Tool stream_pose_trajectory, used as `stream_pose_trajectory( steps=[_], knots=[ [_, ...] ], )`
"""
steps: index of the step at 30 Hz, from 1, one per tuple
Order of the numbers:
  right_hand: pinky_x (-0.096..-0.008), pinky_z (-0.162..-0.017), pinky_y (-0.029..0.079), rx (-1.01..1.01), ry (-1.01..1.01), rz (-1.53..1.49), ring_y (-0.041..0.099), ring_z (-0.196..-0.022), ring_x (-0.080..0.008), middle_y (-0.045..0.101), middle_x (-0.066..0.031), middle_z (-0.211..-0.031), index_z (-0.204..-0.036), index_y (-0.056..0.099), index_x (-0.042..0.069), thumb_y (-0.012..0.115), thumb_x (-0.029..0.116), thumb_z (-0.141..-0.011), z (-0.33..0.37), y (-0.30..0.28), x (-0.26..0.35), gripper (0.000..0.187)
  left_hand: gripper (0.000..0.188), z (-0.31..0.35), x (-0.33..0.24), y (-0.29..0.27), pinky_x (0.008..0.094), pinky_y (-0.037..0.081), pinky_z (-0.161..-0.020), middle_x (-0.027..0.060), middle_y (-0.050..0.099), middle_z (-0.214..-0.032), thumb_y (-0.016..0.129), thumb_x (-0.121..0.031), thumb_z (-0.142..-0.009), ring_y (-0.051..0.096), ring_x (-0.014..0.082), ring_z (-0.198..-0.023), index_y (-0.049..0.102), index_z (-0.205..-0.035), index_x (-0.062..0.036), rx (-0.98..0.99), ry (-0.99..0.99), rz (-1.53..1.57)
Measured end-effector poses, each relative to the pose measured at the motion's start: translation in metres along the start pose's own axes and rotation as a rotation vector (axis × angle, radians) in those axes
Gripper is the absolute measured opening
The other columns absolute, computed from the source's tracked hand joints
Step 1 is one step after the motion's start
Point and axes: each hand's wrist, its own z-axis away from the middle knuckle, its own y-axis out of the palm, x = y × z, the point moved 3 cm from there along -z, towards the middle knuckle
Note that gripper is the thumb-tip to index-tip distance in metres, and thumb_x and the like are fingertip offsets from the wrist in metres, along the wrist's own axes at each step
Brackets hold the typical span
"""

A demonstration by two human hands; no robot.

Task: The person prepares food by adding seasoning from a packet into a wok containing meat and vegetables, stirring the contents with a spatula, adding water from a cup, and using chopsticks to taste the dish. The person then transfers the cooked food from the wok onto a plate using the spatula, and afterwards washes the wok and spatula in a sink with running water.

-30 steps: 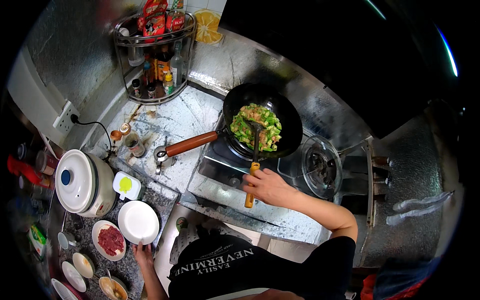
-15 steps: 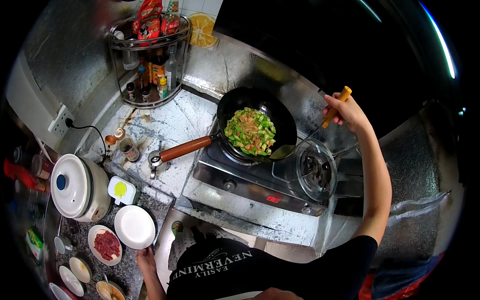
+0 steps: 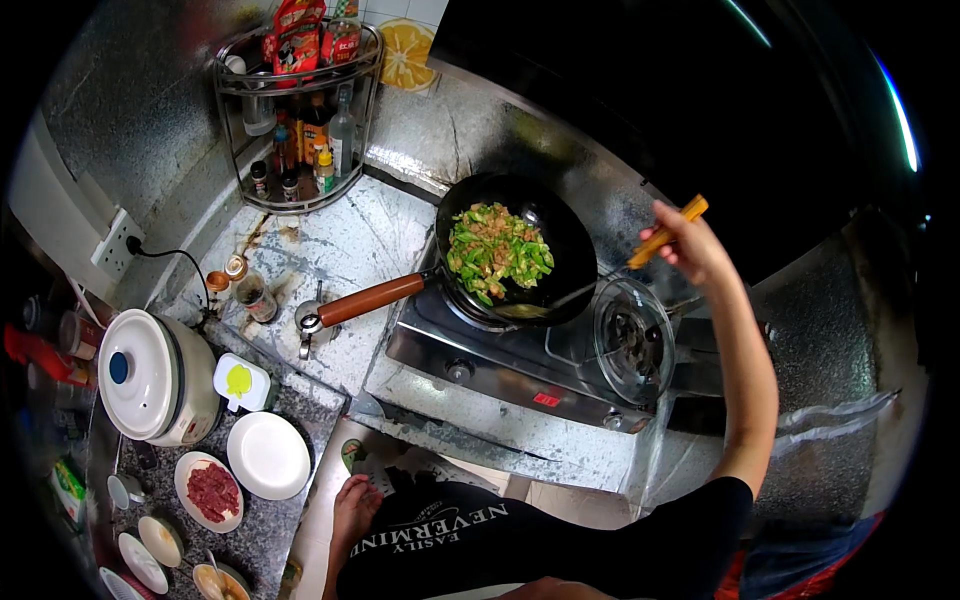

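Note:
My right hand [image 3: 690,246] is closed around the yellow handle [image 3: 668,232] of a long spatula. Its metal blade [image 3: 522,311] rests low inside the black wok [image 3: 572,255], at the near right side of the food. Chopped green vegetables with light brown bits [image 3: 500,250] fill the middle of the wok, which sits on the left burner of the stove. The wok's brown wooden handle [image 3: 372,299] points left, untouched. Close to my waist, my left hand [image 3: 354,505] hangs with loosely bent fingers, holding nothing that I can see.
A glass lid [image 3: 632,338] lies over the right side of the steel stove [image 3: 500,375]. To the left stand a rice cooker [image 3: 150,375], a white plate [image 3: 268,455], a plate of raw red meat [image 3: 212,492] and several bowls. A spice jar [image 3: 256,298] and bottle rack [image 3: 298,140] are behind.
My left hand has left the white plate's edge and moved right toward my body. The spatula blade has shifted left in the wok, and the food lies differently.

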Motion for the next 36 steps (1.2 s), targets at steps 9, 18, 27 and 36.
stream_pose_trajectory(
  steps=[9,18,27,36],
  knots=[
    [-0.0169,-0.038,0.045,-0.200,-0.140,-0.234,0.052,-0.041,-0.0085,0.060,-0.0109,-0.075,-0.080,0.045,0.005,0.051,0.023,-0.085,-0.019,-0.018,-0.034,0.019,0.013,0.008,-0.008,-0.002,0.0302,0.045,-0.069,0.0062,0.051,-0.082,0.050,-0.010,-0.081,0.051,0.0186,-0.075,0.049,-0.094,-0.0082,-0.065,0.033,-0.008],
    [-0.0186,-0.037,0.039,0.017,-0.358,0.334,0.049,-0.042,-0.0077,0.058,-0.0050,-0.068,-0.073,0.046,0.006,0.048,0.018,-0.086,-0.018,0.044,-0.016,0.018,0.012,0.005,-0.005,0.001,0.0285,0.045,-0.066,0.0054,0.051,-0.082,0.049,-0.010,-0.082,0.051,0.0184,-0.074,0.050,-0.094,-0.0091,0.001,0.012,-0.001],
    [-0.0175,-0.033,0.039,0.021,-0.224,0.328,0.047,-0.037,-0.0064,0.057,-0.0054,-0.063,-0.074,0.049,0.004,0.050,0.018,-0.084,0.029,0.034,0.029,0.017,0.011,0.004,-0.005,0.001,0.0295,0.044,-0.070,0.0046,0.052,-0.082,0.048,-0.010,-0.082,0.051,0.0183,-0.075,0.050,-0.093,-0.0106,0.030,0.006,0.028],
    [-0.0181,-0.037,0.044,-0.172,-0.265,-0.281,0.052,-0.040,-0.0087,0.060,-0.0111,-0.074,-0.078,0.045,0.004,0.051,0.020,-0.085,-0.021,0.026,-0.054,0.017,0.012,0.003,-0.009,0.006,0.0288,0.044,-0.069,0.0046,0.053,-0.081,0.048,-0.009,-0.082,0.052,0.0178,-0.076,0.050,-0.094,-0.0094,0.029,0.029,0.006]
  ],
)
